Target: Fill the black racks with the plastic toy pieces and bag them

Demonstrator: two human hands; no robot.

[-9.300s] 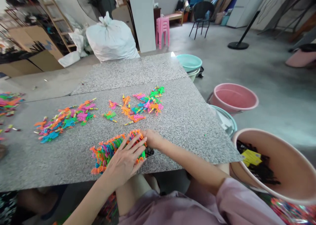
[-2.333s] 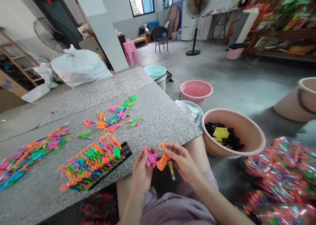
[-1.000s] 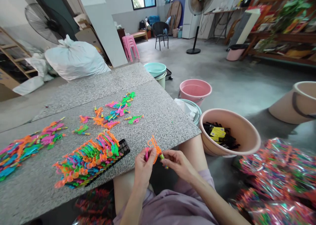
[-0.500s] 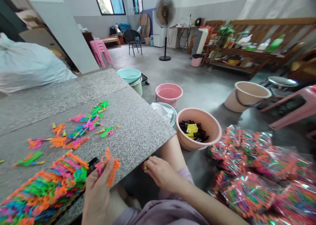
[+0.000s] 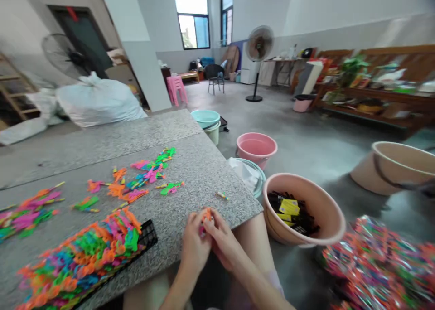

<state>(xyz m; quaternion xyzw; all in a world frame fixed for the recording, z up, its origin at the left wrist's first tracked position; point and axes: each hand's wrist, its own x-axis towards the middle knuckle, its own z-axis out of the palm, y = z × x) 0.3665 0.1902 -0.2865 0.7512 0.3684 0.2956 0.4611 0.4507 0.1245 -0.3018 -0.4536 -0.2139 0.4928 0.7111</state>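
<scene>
Both forearms are showing bare up to the lower edge of the frame, with no sleeve, watch or bracelet covering them. The left hand (image 5: 193,246) and the right hand (image 5: 222,244) are wearing no gloves and no rings that can be made out. Below the granite table (image 5: 204,174) edge, bare legs are showing, uncovered by clothing there.

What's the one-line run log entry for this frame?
left hand: holds orange toy piece | right hand: on same piece | place: granite table edge | nearby: black tray of toys
</scene>
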